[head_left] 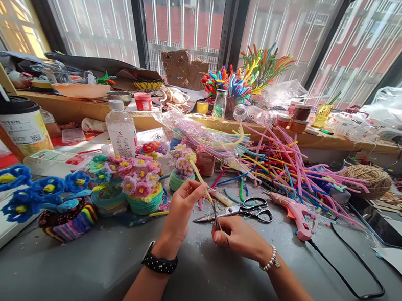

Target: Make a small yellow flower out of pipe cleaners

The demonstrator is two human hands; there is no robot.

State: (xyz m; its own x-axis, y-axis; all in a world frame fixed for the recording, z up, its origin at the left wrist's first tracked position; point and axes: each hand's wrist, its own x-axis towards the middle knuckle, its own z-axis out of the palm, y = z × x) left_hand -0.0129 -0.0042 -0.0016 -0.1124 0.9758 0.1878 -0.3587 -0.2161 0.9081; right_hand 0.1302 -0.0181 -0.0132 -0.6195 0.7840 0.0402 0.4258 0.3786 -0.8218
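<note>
- L hand (181,209): thumb + fingertips pinched tog., no gap to speak of, w/ the pale yellow stem (200,175) btwn them.
- Stem's position: one part sticks up past the L fingertips, away from the wearer; the other slants down twd the R fingers.
- R hand (238,236): fingers curled shut round a thin metal tool (216,218), tip pointing up twd the stem. Scissors or tweezers, can't tell; nor whether tip touches stem.
- Weight: stem prob. v. light, next to no load on the fingers.
- Stiffness: looks like fuzzy chenille, so prob. soft outside w/ a bendy wire core; should hold a bend.
- Grip: fuzz shouldn't be slippery; light pinch likely enough. Hard squeeze might flatten pile.
- Fragile? Wire unlikely to snap easily, but fuzz may shed & cut ends may prick.
- Best hold: L pinch close to the tool tip, so the short span btwn hands doesn't flex; keep pads off the tip itself.
- Tool: prob. stiff & smooth, best held well back from tip.
- Nearby: big scissors (258,208) just beyond the R fingers, glue gun (296,214) farther out to their right; flower pots (143,200) left of the L fingers.
</note>
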